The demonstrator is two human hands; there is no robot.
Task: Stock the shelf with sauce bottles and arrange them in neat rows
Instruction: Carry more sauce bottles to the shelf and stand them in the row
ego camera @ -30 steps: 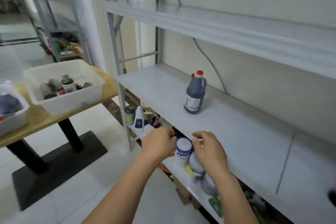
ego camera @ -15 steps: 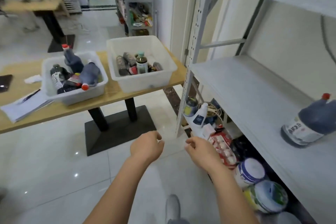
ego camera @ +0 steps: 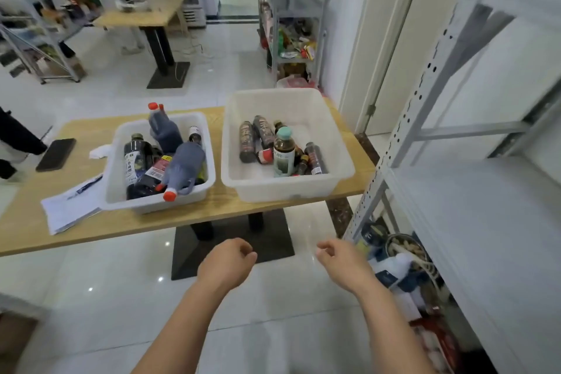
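Light wood table (ego camera: 188, 218) on a black base (ego camera: 185, 252), with two translucent white plastic tubs on top, side by side, not touching. All the sauce bottles in view sit in these tubs.

The left tub (ego camera: 112, 188) is smaller and piled with mostly dark bottles. A handled jug (ego camera: 183, 165) lies tilted on top, its red cap toward the near rim. A second jug (ego camera: 162, 127) stands at the back with its red caps above the rim. A labelled dark bottle (ego camera: 136, 158) is upright at the left side.

The right tub (ego camera: 285, 191) is larger and deeper, with fewer bottles. A green-capped bottle (ego camera: 283, 147) is upright in the middle, and slim dark bottles (ego camera: 246, 143) lie flat around it.

Left of the tubs on the table are a black phone (ego camera: 56, 154), a crumpled tissue (ego camera: 100, 151) and papers (ego camera: 69, 209) at the near edge.

The grey metal shelf unit (ego camera: 403, 124) is at the right, its corner post just beside the table end. Its shelf board (ego camera: 473, 222) runs along the right side. The lower level (ego camera: 403, 264) holds blurred containers I can't identify.

The left hand (ego camera: 226, 263) and right hand (ego camera: 344, 261) are both held out over the white tiled floor (ego camera: 91, 297), near the table base and apart from each other. Each has loosely curled fingers, grips nothing and touches nothing. Both are well short of the tubs. The right hand is near the shelf unit's lower corner.
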